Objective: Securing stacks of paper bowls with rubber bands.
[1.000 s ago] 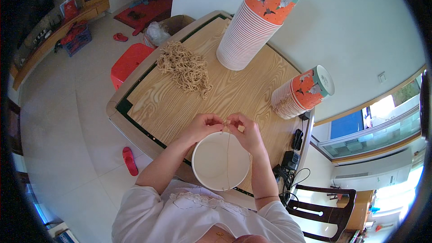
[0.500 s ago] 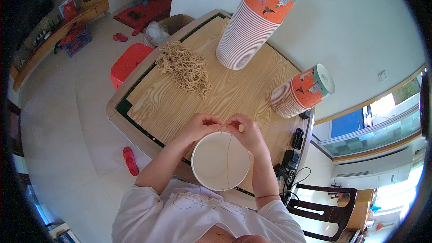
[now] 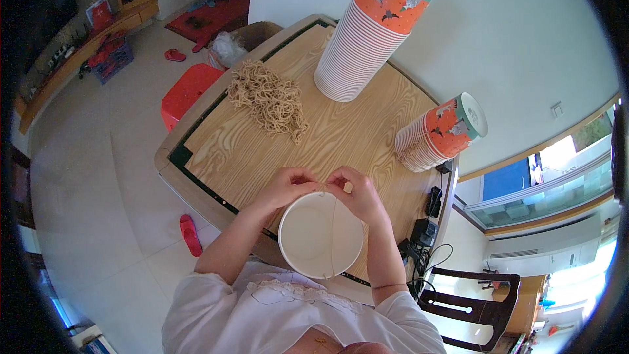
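Observation:
A white paper bucket (image 3: pixel 306 239) stands at the table's near edge, against my body, its mouth facing up. A thin tan cord (image 3: pixel 331 239) spans the mouth from the far rim to the near rim. At the far rim, my left hand (image 3: pixel 291 185) pinches the cord with thumb and forefinger. My right hand (image 3: pixel 356 193) pinches it too, close beside the left. The fingertips nearly meet and partly hide the cord's end there. Farther off to the left lies a tangled heap of tan cords (image 3: pixel 268 99).
A tall stack of paper buckets (image 3: pixel 363 46) rises near the wall at the back. To the right is a shorter stack (image 3: pixel 439 134) with cords around it. Black adapters and cables (image 3: pixel 422 233) line the right edge. A red stool (image 3: pixel 190 92) stands left of the table (image 3: pixel 327 134).
Both hands have shifted very slightly left along the far rim, still pinching the cord. The bucket and the other things stay where they were.

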A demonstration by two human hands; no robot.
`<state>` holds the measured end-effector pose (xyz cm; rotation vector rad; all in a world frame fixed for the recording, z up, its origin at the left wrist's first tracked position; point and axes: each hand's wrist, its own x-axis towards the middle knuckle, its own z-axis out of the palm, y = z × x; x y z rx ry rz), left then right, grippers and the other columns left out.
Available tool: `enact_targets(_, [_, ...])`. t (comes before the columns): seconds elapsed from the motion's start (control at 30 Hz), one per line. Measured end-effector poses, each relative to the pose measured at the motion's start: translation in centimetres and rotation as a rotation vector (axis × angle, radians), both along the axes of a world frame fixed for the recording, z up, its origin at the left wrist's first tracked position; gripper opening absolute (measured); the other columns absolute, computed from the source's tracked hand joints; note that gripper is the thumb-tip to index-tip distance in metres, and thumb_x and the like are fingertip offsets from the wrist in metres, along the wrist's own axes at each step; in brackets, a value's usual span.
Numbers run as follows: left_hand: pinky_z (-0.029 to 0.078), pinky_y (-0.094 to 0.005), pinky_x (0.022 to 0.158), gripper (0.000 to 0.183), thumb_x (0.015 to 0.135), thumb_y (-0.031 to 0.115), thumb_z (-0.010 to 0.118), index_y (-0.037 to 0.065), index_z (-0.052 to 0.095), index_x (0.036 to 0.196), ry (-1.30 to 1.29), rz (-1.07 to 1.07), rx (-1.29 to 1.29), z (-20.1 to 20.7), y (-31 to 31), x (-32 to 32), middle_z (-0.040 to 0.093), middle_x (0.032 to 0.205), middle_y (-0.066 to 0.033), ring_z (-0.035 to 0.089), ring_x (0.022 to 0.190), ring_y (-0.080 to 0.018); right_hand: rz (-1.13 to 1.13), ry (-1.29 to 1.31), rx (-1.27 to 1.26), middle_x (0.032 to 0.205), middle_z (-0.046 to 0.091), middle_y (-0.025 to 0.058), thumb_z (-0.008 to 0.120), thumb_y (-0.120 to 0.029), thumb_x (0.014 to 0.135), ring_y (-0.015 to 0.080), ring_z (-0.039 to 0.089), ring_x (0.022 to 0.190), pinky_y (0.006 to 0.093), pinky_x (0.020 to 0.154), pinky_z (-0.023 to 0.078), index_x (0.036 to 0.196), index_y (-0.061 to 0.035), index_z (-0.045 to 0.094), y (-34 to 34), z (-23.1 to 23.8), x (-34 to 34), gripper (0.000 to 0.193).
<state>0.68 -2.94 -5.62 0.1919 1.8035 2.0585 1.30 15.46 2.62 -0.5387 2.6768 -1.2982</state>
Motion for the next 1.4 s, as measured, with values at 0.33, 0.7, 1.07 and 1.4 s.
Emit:
enact_targets(0.33, [0.046,-0.0229,0.062,0.017,0.08,0.019,0.066,0.003,0.064,0.087,0.017,-0.035,0.013,-0.8,-0.4,-0.1,0.063,0.076,-0.0014,0.057,0.069,-0.0078,-0.004,0.018,0.01,0.08,0.062,0.0085,0.065,-0.005,0.076,0.0178,0.061,0.075,0.0286,0.066,0.048,0.085,-0.0001,0.061,0.2,-0.4,0.0,0.011])
enact_targets(0.7, [0.048,-0.0248,0.071,0.025,0.081,0.018,0.064,0.001,0.064,0.098,-0.029,-0.044,0.008,0.2,0.7,-0.6,0.065,0.085,-0.0057,0.06,0.077,-0.0109,-0.027,0.035,0.006,0.078,0.063,0.0069,0.066,-0.006,0.077,0.0146,0.059,0.072,0.0269,0.063,0.046,0.086,-0.0005,0.062,-0.1,-0.6,0.0,0.011])
enact_targets(1.07, [0.046,-0.0236,0.068,0.017,0.08,0.015,0.065,0.001,0.064,0.089,-0.057,-0.128,0.058,-0.1,0.2,-0.4,0.063,0.079,-0.0025,0.058,0.074,-0.0087,-0.111,0.074,0.027,0.075,0.063,0.0073,0.067,-0.004,0.076,0.0151,0.06,0.071,0.0265,0.066,0.047,0.088,-0.0015,0.062,0.5,-0.9,0.3,0.013])
enact_targets(1.4, [0.046,-0.0235,0.067,0.022,0.08,0.019,0.066,0.0,0.063,0.091,-0.075,-0.152,-0.018,0.7,-1.4,0.8,0.062,0.08,-0.0014,0.057,0.073,-0.0084,-0.171,0.081,-0.015,0.073,0.061,0.0049,0.067,-0.002,0.076,0.0118,0.059,0.07,0.0255,0.068,0.047,0.089,-0.0005,0.06,1.7,0.0,1.0,0.014])
